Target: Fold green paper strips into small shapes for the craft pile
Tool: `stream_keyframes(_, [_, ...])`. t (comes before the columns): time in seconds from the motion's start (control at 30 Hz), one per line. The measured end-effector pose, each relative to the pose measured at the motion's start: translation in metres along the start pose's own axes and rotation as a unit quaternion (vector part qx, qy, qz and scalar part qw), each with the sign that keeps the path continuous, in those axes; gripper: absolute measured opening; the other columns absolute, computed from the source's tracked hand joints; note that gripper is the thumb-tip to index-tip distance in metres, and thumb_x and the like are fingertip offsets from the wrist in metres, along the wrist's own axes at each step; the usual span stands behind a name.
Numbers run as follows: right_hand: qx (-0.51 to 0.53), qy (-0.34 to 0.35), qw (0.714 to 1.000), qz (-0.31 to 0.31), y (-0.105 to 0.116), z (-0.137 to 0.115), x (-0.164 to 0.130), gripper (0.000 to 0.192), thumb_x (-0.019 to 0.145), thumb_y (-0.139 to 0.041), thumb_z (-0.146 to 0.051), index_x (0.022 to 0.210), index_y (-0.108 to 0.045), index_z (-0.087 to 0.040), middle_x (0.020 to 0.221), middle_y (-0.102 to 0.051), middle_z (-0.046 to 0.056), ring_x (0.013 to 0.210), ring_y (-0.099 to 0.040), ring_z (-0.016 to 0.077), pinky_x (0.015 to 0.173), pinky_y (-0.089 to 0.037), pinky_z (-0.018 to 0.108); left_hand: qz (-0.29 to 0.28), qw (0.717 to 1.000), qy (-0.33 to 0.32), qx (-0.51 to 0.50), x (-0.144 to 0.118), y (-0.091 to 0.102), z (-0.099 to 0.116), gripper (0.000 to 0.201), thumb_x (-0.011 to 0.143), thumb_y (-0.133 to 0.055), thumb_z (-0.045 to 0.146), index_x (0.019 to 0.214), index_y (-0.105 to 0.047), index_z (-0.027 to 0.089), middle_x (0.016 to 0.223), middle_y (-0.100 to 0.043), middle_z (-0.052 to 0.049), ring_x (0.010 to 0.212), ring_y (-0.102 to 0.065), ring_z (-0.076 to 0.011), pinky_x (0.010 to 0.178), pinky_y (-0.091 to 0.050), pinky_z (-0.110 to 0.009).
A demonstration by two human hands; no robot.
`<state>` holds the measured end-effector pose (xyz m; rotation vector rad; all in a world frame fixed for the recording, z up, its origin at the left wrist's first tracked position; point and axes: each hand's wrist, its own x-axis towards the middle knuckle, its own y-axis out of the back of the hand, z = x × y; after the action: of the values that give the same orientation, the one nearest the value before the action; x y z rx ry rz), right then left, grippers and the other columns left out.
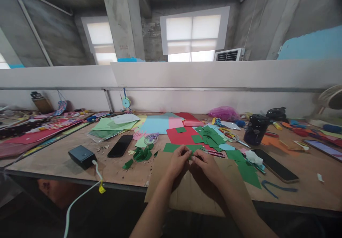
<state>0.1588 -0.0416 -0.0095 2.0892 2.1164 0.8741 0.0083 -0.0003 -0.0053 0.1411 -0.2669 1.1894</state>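
black phone, black box, scissors — dark jar

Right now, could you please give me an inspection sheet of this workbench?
Surface: brown bench, cardboard sheet at the front edge.
Job's things: small green piece pinched between both hands.
Clutter: green paper pieces, red sheet, blue sheet, two phones, scissors, black bottle.
Grippers: left hand and right hand meet, fingertips together.
Cables: white cable from black box.
Surroundings: white partition, windows, fan.
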Motion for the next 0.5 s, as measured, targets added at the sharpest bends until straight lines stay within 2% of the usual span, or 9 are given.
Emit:
stream_keyframes(0.27, [-0.021,-0.009,0.999,-0.023,0.002,-0.002,0.000,0.021,0.086,-0.051,-0.034,0.069,-0.049,-0.022,0.069,-0.053,-0.003,0.067,-0.048,0.0162,0.061,-0.035,0.027,0.013,1.000,0.002,0.002,-0.002,-0.001,0.000,0.028,0.072,-0.067,0.039,0.063,-0.051,0.018,0.062,-0.047,0.003,0.061,-0.043,-0.0113,0.059,-0.034,-0.023])
stream_keyframes(0.4, [-0.018,-0.019,0.999,-0.034,0.001,0.001,0.000,0.023,0.088,-0.049,-0.039,0.073,-0.051,-0.022,0.072,-0.057,-0.002,0.070,-0.051,0.0179,0.064,-0.038,0.028,0.058,0.998,-0.002,0.010,0.001,-0.002,-0.002,0.025,0.072,-0.066,0.039,0.066,-0.052,0.018,0.064,-0.049,0.002,0.061,-0.044,-0.0111,0.056,-0.035,-0.022])
stream_keyframes(0.5, [-0.049,-0.027,0.996,-0.064,-0.001,0.005,0.002,0.021,0.088,-0.050,-0.040,0.079,-0.056,-0.022,0.076,-0.063,-0.001,0.073,-0.056,0.0193,0.067,-0.039,0.029,0.103,0.995,-0.006,-0.010,0.005,0.009,0.009,0.024,0.070,-0.065,0.039,0.072,-0.055,0.018,0.065,-0.050,0.003,0.056,-0.046,-0.0106,0.052,-0.036,-0.021])
